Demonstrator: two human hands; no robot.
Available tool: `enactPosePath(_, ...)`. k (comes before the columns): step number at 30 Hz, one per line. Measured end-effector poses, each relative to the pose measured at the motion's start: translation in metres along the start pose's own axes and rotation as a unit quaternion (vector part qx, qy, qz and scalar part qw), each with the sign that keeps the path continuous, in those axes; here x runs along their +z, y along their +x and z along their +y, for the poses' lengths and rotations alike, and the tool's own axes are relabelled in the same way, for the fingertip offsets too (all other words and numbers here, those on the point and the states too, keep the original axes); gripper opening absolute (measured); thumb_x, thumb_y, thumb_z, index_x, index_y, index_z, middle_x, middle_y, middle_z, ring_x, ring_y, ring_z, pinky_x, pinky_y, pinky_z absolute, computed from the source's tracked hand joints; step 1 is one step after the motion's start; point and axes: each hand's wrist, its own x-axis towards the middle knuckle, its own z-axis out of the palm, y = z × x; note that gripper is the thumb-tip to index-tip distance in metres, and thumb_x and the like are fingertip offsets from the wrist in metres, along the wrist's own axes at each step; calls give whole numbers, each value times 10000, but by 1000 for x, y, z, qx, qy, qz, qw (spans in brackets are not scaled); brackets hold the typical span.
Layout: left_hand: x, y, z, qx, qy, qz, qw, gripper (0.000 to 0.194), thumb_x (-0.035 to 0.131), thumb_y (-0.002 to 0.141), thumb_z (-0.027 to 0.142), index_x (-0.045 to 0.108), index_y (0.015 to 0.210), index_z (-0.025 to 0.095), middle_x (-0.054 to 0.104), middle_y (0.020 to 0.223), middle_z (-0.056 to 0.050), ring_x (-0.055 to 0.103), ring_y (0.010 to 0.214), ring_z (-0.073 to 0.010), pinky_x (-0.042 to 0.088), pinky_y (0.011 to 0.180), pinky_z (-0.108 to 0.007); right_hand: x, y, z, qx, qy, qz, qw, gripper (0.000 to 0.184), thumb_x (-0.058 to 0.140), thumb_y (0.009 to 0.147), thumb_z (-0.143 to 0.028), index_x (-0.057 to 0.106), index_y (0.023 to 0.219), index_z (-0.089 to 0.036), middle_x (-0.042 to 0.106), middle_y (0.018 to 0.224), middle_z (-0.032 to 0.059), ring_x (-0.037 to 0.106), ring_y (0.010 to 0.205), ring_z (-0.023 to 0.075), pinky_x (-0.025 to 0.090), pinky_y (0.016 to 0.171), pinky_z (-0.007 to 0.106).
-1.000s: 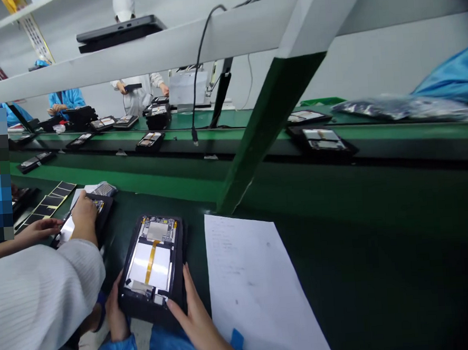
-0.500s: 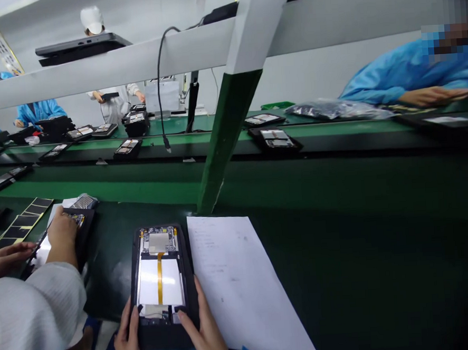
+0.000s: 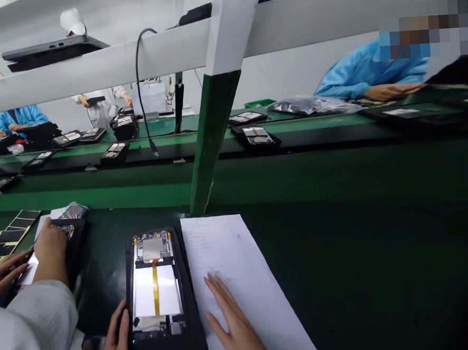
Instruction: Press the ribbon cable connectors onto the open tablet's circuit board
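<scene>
An opened tablet in a black tray (image 3: 156, 290) lies at the near edge of the dark green bench, its white battery and orange flex cable showing. My left hand (image 3: 116, 343) grips the tray's lower left edge. My right hand (image 3: 233, 328) lies flat, fingers spread, on a white sheet of paper (image 3: 240, 269) just right of the tray and holds nothing.
A co-worker's hands and white sleeve (image 3: 36, 308) work on another tablet (image 3: 65, 235) at the left, beside black pads (image 3: 11, 233). A green post (image 3: 211, 129) rises behind the paper. A conveyor (image 3: 255, 136) carries several tablets; people in blue coats sit beyond.
My right hand has left the tray's right edge and now rests flat on the paper. The view has panned right and the tray sits squarer to me.
</scene>
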Motion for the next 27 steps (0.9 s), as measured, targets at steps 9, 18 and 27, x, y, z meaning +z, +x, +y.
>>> enactPosePath(9,15,21,54,55,-28,-50,997,601,651,715,629,607,1139,205,574,1248,-81,466,1228,-311,298,1117,-521,-2,9,52,-135,-270,138,943,638,334,993,-370,-1,1528,-271,241,1529,77,260,1394,328,361,1044,625)
enactPosePath(18,26,51,69,177,69,-80,979,467,558,849,550,569,1211,255,558,1227,-57,515,1169,-289,433,1014,-459,-4,10,41,-179,-338,215,899,606,338,994,-371,131,1524,-162,342,1493,92,280,1392,269,225,1108,468)
enactPosePath(27,42,71,83,316,309,-42,896,482,364,971,530,558,1290,225,504,1006,-90,535,993,-252,505,866,-408,-6,12,40,-203,-378,234,873,567,319,1000,-375,242,1488,-97,355,1485,99,270,1391,271,215,1100,445)
